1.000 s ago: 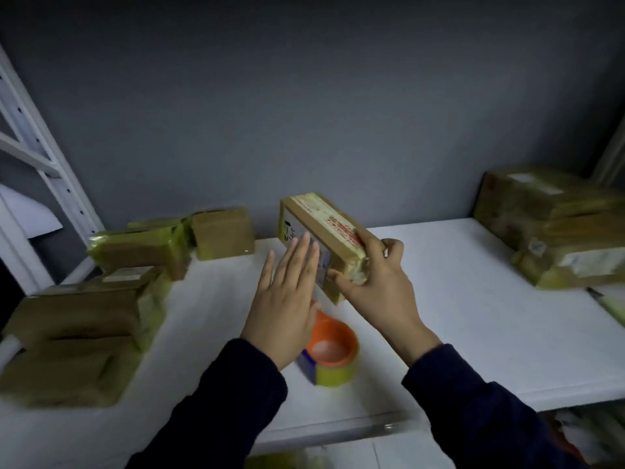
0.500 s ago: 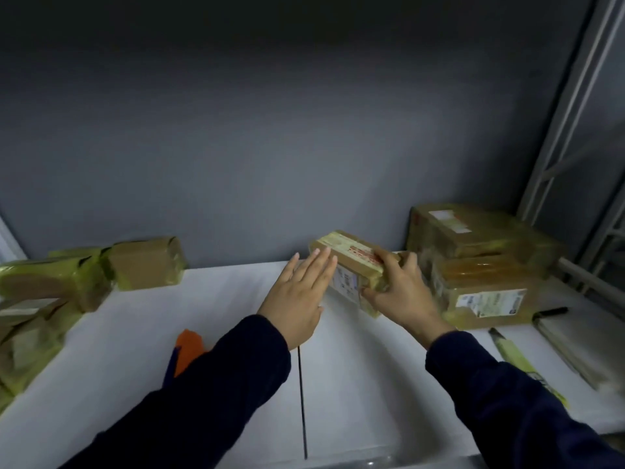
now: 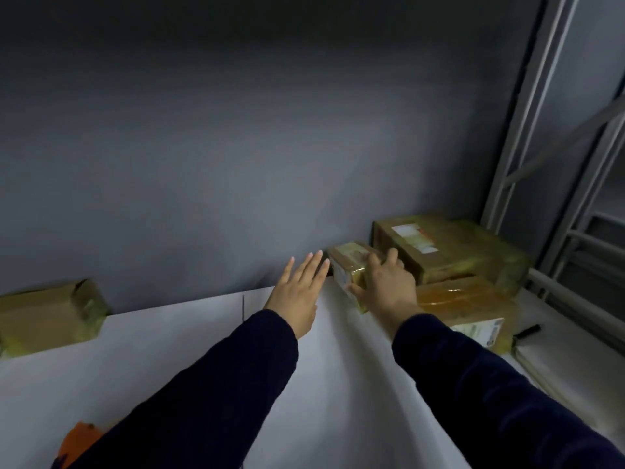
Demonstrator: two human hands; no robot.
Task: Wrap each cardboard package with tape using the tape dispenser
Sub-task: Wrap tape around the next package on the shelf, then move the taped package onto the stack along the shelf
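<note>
White shelf point(image 3: 338, 367), taped package point(image 3: 346, 265) within the right grip point(image 3: 385, 286)

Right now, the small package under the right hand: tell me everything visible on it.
The small package is a brown cardboard box wrapped in glossy yellowish tape, with a pale printed label on its left end. It is at the back of the white table, by the grey wall, close beside two larger taped packages. The right hand grips it, fingers over the top, thumb on the near side. The left hand is held flat by its left end; contact is unclear.
</note>
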